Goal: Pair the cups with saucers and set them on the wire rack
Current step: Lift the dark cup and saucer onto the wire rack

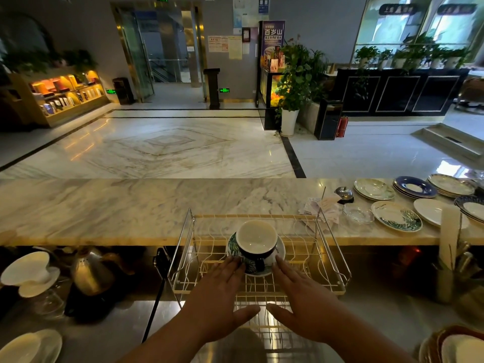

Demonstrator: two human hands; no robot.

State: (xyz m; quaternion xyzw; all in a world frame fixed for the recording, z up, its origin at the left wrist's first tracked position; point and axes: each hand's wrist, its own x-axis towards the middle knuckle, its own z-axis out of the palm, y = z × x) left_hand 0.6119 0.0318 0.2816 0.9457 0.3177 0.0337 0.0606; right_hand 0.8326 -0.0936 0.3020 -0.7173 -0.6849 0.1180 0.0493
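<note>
A dark cup (256, 244) with a white inside stands on a leaf-patterned saucer (279, 248) in the middle of the wire rack (332, 247). My left hand (222, 289) lies flat with fingers spread, its fingertips touching the saucer's near left rim. My right hand (301, 292) is also flat and spread, fingertips at the saucer's near right rim. Neither hand grips anything. Several loose saucers (396, 216) lie on the marble counter at the right.
A marble counter (131, 205) runs behind the rack. A call bell (344, 193) and a glass dish (358, 213) sit near the saucers. A kettle (91, 271) and white cups (28, 268) stand at lower left; more dishes (458, 347) at lower right.
</note>
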